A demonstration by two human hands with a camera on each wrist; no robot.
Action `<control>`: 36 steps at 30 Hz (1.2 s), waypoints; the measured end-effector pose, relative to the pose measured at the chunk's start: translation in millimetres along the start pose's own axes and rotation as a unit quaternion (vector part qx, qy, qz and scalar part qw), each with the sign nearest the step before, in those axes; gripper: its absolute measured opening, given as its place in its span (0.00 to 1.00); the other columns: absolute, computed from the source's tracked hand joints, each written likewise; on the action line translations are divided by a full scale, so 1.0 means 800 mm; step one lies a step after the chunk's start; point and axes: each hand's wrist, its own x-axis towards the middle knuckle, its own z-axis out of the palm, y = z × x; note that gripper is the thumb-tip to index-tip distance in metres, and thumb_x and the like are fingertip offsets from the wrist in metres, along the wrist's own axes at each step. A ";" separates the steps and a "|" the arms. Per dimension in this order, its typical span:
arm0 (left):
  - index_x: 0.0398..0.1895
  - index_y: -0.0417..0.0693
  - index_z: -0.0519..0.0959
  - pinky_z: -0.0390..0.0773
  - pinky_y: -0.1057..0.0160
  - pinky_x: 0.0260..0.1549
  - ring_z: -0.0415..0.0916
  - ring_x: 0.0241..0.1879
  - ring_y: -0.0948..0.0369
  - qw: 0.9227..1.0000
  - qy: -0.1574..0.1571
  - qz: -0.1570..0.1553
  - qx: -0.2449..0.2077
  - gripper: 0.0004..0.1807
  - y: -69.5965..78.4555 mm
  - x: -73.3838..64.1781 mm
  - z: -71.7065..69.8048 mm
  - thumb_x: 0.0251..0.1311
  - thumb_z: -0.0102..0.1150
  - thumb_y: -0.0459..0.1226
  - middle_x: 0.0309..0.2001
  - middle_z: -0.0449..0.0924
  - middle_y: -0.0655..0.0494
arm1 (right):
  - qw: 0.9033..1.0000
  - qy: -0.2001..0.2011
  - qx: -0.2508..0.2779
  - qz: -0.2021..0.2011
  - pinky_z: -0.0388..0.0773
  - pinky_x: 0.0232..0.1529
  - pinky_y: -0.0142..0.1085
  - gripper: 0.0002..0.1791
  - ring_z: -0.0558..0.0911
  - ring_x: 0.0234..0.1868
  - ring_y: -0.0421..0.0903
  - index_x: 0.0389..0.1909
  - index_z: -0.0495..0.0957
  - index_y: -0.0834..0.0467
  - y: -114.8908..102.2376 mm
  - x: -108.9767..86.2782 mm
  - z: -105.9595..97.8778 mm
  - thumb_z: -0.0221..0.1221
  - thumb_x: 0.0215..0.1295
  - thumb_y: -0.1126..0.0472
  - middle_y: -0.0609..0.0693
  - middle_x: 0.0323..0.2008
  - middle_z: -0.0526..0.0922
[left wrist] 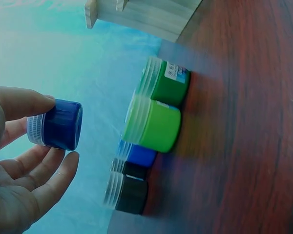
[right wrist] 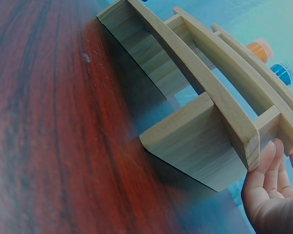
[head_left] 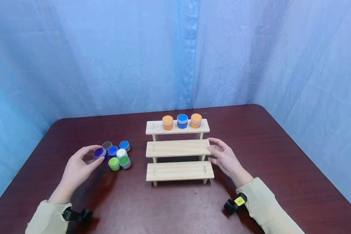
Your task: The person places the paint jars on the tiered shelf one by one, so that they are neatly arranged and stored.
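Note:
My left hand [head_left: 79, 167] pinches a small paint jar [left wrist: 63, 124] with dark blue-purple paint between thumb and fingers. In the left wrist view the jar is up off the table, its ridged clear lid toward the palm. Beside it stands a cluster of paint jars: light green [head_left: 114, 164], dark green [head_left: 124, 162], white [head_left: 122, 153], blue [head_left: 112, 150], lighter blue [head_left: 124, 146] and dark brown [head_left: 107, 145]. My right hand [head_left: 225, 159] holds the right end of the middle step of a three-step wooden stand [head_left: 175, 148], thumb on its top near the edge.
On the stand's top step sit two orange jars [head_left: 167, 123] [head_left: 196, 121] with a blue jar [head_left: 182, 121] between them. The dark red-brown table [head_left: 175, 208] has rounded far corners. Light blue curtains [head_left: 120, 58] hang behind and at both sides.

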 end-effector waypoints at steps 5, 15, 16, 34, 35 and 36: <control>0.54 0.47 0.74 0.79 0.78 0.32 0.78 0.41 0.56 1.000 -0.004 0.010 -0.001 0.23 -0.003 0.005 0.003 0.56 0.62 0.45 0.47 0.76 0.47 | 1.000 0.001 0.000 0.000 0.76 0.34 0.28 0.30 0.78 0.35 0.34 0.68 0.50 0.65 0.000 0.000 0.001 0.50 0.68 0.64 0.40 0.36 0.75; 0.54 0.45 0.74 0.70 0.89 0.34 0.75 0.44 0.51 1.000 -0.002 0.014 -0.028 0.22 0.027 0.011 0.001 0.56 0.63 0.39 0.49 0.76 0.44 | 1.000 0.001 -0.005 -0.001 0.75 0.35 0.28 0.30 0.78 0.36 0.34 0.68 0.50 0.64 -0.002 -0.001 0.001 0.50 0.68 0.64 0.40 0.37 0.75; 0.54 0.45 0.74 0.70 0.89 0.35 0.75 0.45 0.51 0.999 -0.002 0.015 -0.030 0.22 0.030 0.011 0.001 0.56 0.62 0.39 0.49 0.76 0.44 | 1.000 0.000 -0.005 -0.002 0.76 0.35 0.28 0.31 0.78 0.36 0.34 0.68 0.50 0.65 -0.002 -0.001 0.001 0.50 0.68 0.64 0.40 0.37 0.75; 0.55 0.46 0.74 0.70 0.88 0.38 0.73 0.44 0.74 0.997 -0.009 0.029 -0.074 0.22 0.054 0.027 0.011 0.57 0.62 0.40 0.51 0.75 0.47 | 1.000 -0.001 -0.006 0.000 0.76 0.35 0.28 0.30 0.77 0.36 0.33 0.67 0.51 0.64 -0.002 -0.002 0.001 0.50 0.68 0.63 0.40 0.37 0.75; 0.55 0.46 0.74 0.70 0.88 0.38 0.73 0.45 0.70 0.997 -0.008 0.030 -0.076 0.22 0.056 0.028 0.012 0.57 0.62 0.40 0.51 0.75 0.47 | 1.000 -0.001 -0.005 -0.001 0.76 0.35 0.29 0.30 0.77 0.36 0.34 0.67 0.51 0.64 -0.002 -0.002 0.001 0.50 0.68 0.63 0.40 0.37 0.75; 0.55 0.46 0.75 0.70 0.88 0.39 0.73 0.46 0.68 0.996 -0.007 0.032 -0.080 0.22 0.058 0.030 0.013 0.56 0.62 0.39 0.51 0.75 0.48 | 1.000 -0.001 -0.004 -0.001 0.76 0.35 0.29 0.31 0.77 0.36 0.34 0.67 0.51 0.64 -0.002 -0.002 0.001 0.50 0.68 0.63 0.40 0.37 0.75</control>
